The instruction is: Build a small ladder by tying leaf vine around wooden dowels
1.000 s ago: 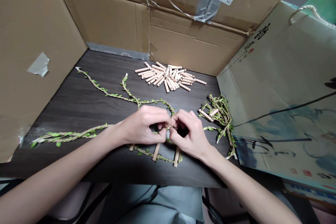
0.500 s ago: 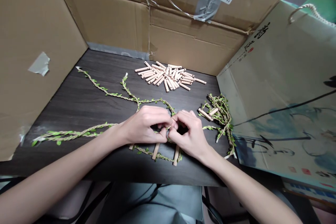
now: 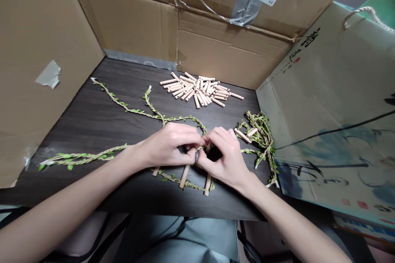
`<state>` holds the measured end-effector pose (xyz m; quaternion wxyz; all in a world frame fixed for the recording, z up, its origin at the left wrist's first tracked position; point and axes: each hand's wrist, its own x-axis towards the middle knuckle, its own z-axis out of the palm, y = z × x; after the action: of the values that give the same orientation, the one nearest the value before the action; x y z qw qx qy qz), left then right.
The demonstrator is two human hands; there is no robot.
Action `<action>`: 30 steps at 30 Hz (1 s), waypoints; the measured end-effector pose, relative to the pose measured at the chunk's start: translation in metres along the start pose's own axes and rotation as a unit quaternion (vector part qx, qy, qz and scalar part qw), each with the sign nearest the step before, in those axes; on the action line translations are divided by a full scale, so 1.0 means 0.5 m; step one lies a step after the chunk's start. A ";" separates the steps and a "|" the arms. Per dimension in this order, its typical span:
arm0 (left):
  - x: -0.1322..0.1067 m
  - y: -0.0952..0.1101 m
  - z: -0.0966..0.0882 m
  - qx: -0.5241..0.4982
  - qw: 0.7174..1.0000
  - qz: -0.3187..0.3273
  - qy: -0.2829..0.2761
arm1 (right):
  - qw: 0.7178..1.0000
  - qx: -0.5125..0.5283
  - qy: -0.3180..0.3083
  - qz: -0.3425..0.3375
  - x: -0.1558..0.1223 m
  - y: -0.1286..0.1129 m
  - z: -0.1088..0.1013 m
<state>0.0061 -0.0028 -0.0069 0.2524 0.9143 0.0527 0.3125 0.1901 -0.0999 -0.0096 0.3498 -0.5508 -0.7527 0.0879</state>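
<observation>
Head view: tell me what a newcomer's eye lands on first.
The left hand and right hand meet mid-table, pinching leafy green twine above the dark wood-grain table. Behind them sits a heap of loose wooden pegs, and a tangled twine bundle lies to the right, with cardboard walls around.

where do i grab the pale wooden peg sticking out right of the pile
Best to pinch the outer end of the slim, pale wooden peg, coming from above and the right. It pokes out alone beyond the pile of pegs, so the right hand clears its neighbours, and its round shaft lying flat on the dark wood-grain table leaves room on both sides.
</observation>
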 end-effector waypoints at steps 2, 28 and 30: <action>0.000 0.001 0.000 0.024 1.000 0.007 -0.010 | 1.000 -0.030 0.006 -0.005 -0.003 -0.002 0.000; -0.002 0.006 0.000 0.073 0.996 0.038 -0.046 | 0.989 0.122 -0.028 0.079 -0.004 -0.005 0.003; -0.002 0.009 -0.003 0.097 0.993 0.049 -0.049 | 0.986 0.136 -0.027 0.091 -0.003 -0.004 0.005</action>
<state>0.0043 -0.0061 -0.0044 0.1495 0.9501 0.0250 0.2728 0.1871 -0.1015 -0.0113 0.3920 -0.5614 -0.6897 0.2356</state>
